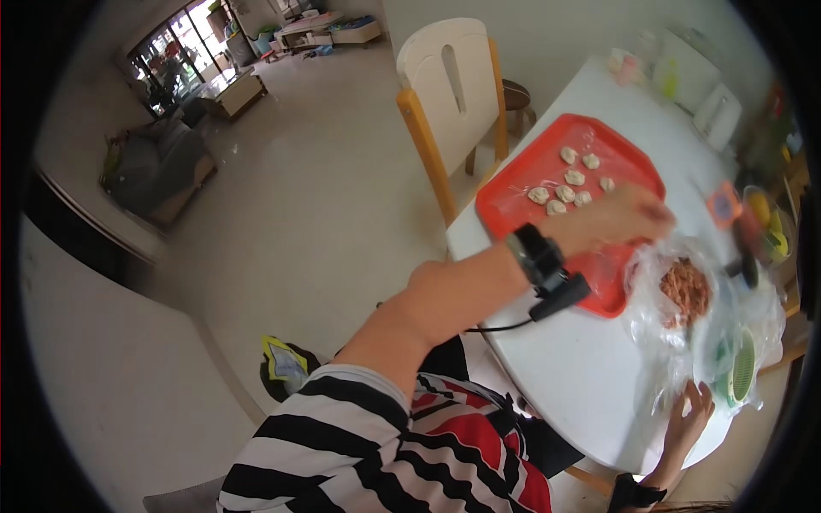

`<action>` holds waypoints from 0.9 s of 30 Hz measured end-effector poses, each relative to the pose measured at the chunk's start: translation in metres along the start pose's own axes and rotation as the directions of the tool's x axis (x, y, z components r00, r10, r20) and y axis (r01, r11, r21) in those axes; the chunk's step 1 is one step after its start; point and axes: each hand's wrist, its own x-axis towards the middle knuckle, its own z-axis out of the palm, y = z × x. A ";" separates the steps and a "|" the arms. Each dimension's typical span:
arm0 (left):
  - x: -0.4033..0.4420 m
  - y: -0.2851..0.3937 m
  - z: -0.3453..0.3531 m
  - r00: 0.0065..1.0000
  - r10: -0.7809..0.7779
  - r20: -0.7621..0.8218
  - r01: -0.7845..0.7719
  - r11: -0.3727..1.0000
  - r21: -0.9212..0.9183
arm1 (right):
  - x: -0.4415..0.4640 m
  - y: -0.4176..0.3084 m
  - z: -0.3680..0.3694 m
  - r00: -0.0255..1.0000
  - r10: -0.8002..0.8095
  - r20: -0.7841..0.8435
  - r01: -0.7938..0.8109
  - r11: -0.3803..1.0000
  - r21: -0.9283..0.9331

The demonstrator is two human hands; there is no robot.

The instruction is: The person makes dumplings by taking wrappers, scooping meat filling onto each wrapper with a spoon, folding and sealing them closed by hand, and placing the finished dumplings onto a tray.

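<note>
Dumplings [575, 177], eight of them showing, sit in a loose group on the red tray [629, 156], which lies on the white table [547, 363]. The left hand [617, 215] is over the tray, just beside the dumplings; it is blurred, so whether its fingers are closed on anything cannot be told. Next to the tray, meat filling [684, 291] lies in a clear bag [643, 318]. The right hand [691, 417] is at the lower edge of the bag's crumpled plastic, fingers apart. Beside the bag is a green basket [742, 366]. A chair [432, 84] stands by the table.
</note>
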 end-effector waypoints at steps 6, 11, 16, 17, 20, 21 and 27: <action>0.032 -0.042 0.060 0.970 -0.040 0.241 0.095 0.971 -0.221 | -0.002 0.009 0.008 0.999 0.007 -0.051 -0.003 0.997 0.078; 0.030 -0.072 0.078 0.942 -0.189 0.276 0.242 0.955 -0.172 | 0.001 -0.006 0.004 0.989 0.143 -0.035 -0.135 0.976 0.168; 0.026 -0.082 0.074 0.934 -0.182 0.308 0.251 0.947 -0.201 | 0.004 0.020 0.011 0.993 0.121 0.013 -0.119 0.936 0.332; 0.030 -0.091 0.071 0.935 -0.077 0.346 0.176 0.947 -0.267 | 0.003 0.015 0.008 0.967 0.241 0.085 -0.255 0.888 0.382; 0.020 -0.075 0.067 0.911 -0.179 0.372 0.289 0.920 -0.266 | 0.005 0.015 0.004 0.962 0.250 0.107 -0.272 0.864 0.423; 0.019 -0.071 0.070 0.906 -0.232 0.354 0.320 0.923 -0.216 | 0.001 0.032 0.017 0.985 0.168 -0.027 -0.141 0.892 0.430; 0.011 -0.058 0.081 0.913 -0.306 0.271 0.354 0.923 -0.149 | 0.021 -0.001 -0.011 0.925 0.351 0.142 -0.379 0.861 0.340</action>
